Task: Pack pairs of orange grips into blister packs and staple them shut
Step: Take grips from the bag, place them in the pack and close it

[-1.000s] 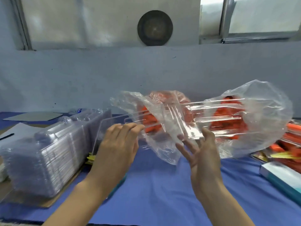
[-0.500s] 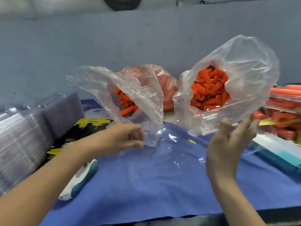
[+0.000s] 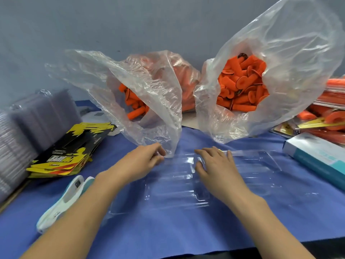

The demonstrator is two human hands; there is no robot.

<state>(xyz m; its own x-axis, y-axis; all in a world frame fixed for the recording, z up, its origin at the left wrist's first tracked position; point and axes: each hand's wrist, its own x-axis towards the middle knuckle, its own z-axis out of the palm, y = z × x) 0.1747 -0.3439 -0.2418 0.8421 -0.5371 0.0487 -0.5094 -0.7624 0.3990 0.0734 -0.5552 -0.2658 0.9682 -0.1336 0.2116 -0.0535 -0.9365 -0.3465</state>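
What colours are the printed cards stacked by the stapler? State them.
The printed cards are black and yellow; head view shows it.

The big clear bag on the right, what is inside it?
The bag holds a heap of orange grips, tubes with round flanged ends. How deep the heap goes cannot be seen: crinkled plastic and the top grips cover the rest.

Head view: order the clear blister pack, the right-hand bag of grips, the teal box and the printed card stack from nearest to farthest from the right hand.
1. The clear blister pack, lying under the right hand, which touches it.
2. The bag of grips, just beyond the fingertips.
3. The teal box, off to the right.
4. The printed card stack, far left, past the left hand.
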